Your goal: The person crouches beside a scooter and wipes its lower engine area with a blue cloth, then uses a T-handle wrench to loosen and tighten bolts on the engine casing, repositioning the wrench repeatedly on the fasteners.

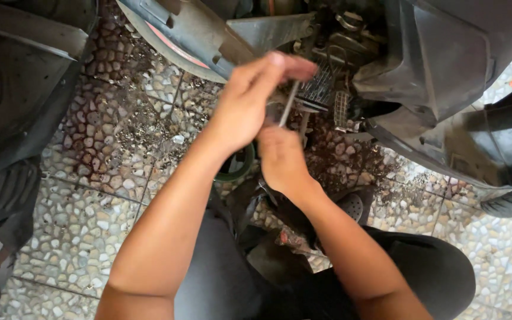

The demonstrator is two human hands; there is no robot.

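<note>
Both hands work close together under a motorbike, w/ a thin metal rod [289,102] between them, prob. a screwdriver or T-wrench shaft, hard to tell which. Left hand [250,104] is up high, fingers curled closed around the rod's upper part, thumb stretched across toward the engine parts [327,71]. Right hand [280,157] sits just below, closed in a fist on the rod's lower end; handle itself is hidden inside the grip. Rod runs tilted, top end going into the dark finned area of the engine, tip not visible. To do this well, imo: keep the rod in line w/ the fastener axis so the tip doesn't slip off, let the upper hand only steady and guide, and put the turning force through the lower hand w/ firm push inward. A green-rimmed round container [238,169] lies on the pebble-pattern floor [90,201] just behind the left forearm. Black bodywork [445,59] hangs at right, a tyre [7,195] at left; floor under the engine looks oil-stained.
</note>
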